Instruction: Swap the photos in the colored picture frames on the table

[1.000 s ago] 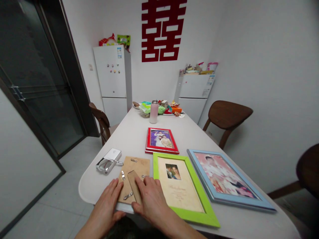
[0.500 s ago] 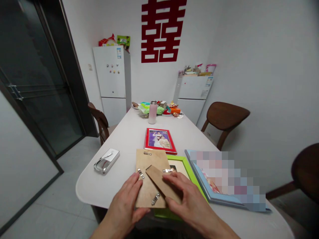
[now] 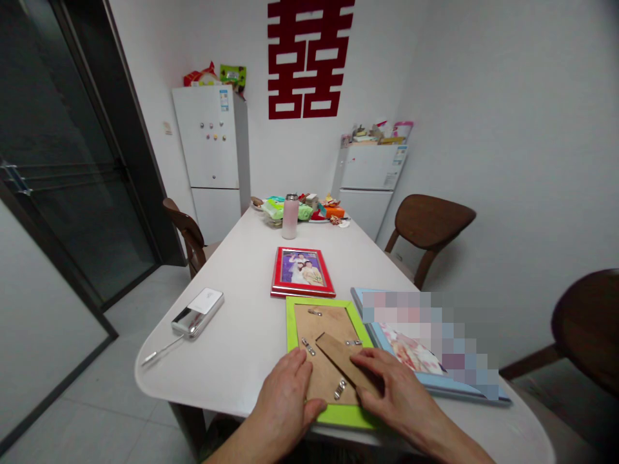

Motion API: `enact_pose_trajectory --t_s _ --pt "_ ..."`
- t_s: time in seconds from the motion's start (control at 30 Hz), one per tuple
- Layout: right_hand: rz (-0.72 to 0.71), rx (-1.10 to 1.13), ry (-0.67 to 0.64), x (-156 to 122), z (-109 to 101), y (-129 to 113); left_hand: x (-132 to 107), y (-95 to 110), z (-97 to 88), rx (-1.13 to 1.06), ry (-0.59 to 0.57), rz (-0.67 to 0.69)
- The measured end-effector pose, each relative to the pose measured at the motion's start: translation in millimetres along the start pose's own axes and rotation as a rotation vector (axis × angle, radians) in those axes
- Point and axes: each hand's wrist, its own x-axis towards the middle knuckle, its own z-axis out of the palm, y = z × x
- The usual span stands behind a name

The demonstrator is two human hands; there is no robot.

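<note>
A tan backing board [image 3: 324, 380] with metal clips and a fold-out stand [image 3: 338, 361] lies within the opening of a lime-green picture frame [image 3: 291, 322], which is face down at the table's near edge. My left hand [image 3: 285, 396] rests over the frame's left side, fingers stretched out with their tips on the board's edge. The thumb lies near its lower left corner. My right hand [image 3: 394, 390] pinches the stand between thumb and fingers at its lower right. Just beyond lies a red picture frame [image 3: 275, 280] with a photo.
On the right, a light-blue picture frame [image 3: 435, 386] lies close to the green one. A silver-and-white device [image 3: 198, 314] with a short cable is at left. Farther back stand a pink bottle [image 3: 290, 219] and assorted packages [image 3: 314, 209]. Wooden chairs [image 3: 430, 222] flank the table [image 3: 232, 374].
The backing board has moved right and down into the green frame's opening, both hands with it. The silver device's cable now stretches out onto the table. The view has shifted slightly.
</note>
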Motion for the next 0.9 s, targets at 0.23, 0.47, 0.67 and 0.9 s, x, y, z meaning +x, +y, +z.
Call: enact_pose_trajectory --t_s 0.23,0.47,0.67,0.9 --pt "-0.022 -0.060 0.002 -1.8 4.5 -0.2 1.3 -1.1 2.9 0.037 0.008 0.006" --pt "-0.056 -0.099 0.057 3.7 14.6 2.7 8.9 -6.0 2.6 0.069 0.018 0.047" --pt "-0.114 -0.130 0.159 1.0 22.8 9.2 -3.4 -6.9 3.2 0.002 -0.011 0.102" --pt "-0.048 -0.198 0.212 20.6 13.7 17.3 -5.4 -9.5 2.5 -0.006 -0.070 0.121"
